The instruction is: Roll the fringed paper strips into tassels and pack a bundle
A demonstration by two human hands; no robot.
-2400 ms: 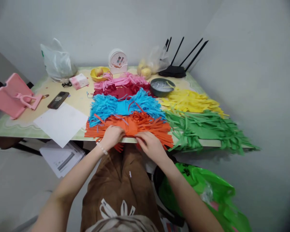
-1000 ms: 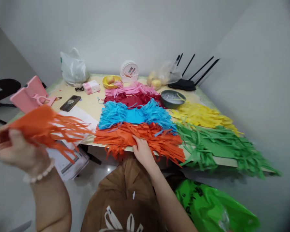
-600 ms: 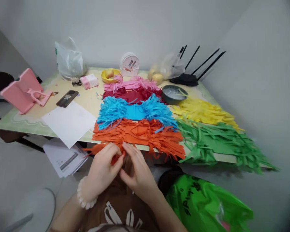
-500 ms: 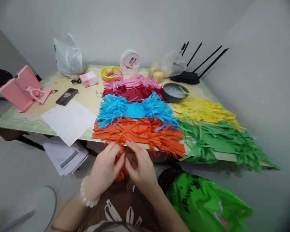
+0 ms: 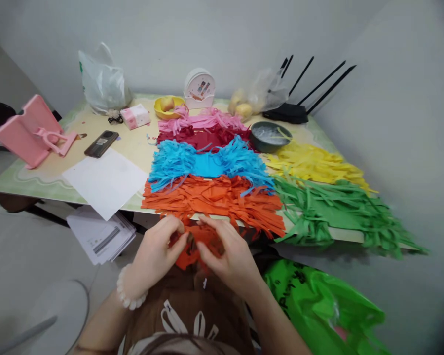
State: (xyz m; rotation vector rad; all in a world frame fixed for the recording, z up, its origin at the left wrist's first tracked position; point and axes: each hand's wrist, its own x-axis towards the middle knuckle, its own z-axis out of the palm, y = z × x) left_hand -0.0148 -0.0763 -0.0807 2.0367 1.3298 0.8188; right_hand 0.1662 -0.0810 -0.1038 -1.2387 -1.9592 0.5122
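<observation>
At the table's front edge my left hand [image 5: 159,254], a beaded bracelet on its wrist, has its thumb and fingers closed on an orange paper piece [image 5: 187,257]. My right hand [image 5: 231,254] curls around the other side of this piece, its thumb and fingertips against the paper. Parts of the piece are hidden behind the fingers and blurred. Just beyond both hands lies an orange fringed paper sheet [image 5: 210,197]. Behind it come a blue fringed sheet [image 5: 209,165], a dark red one [image 5: 207,140] and a pink one [image 5: 200,121].
Green fringe [image 5: 340,209] and yellow fringe [image 5: 314,162] lie at right, near a dark bowl [image 5: 268,143] and a black router [image 5: 286,113]. A phone [image 5: 101,144], white paper [image 5: 105,182] and pink stand [image 5: 25,133] are left. A green bag [image 5: 318,305] is below right.
My hands have moved slightly apart, the right one shifting to the right. More of the orange paper piece shows between them. The view has shifted a little.
</observation>
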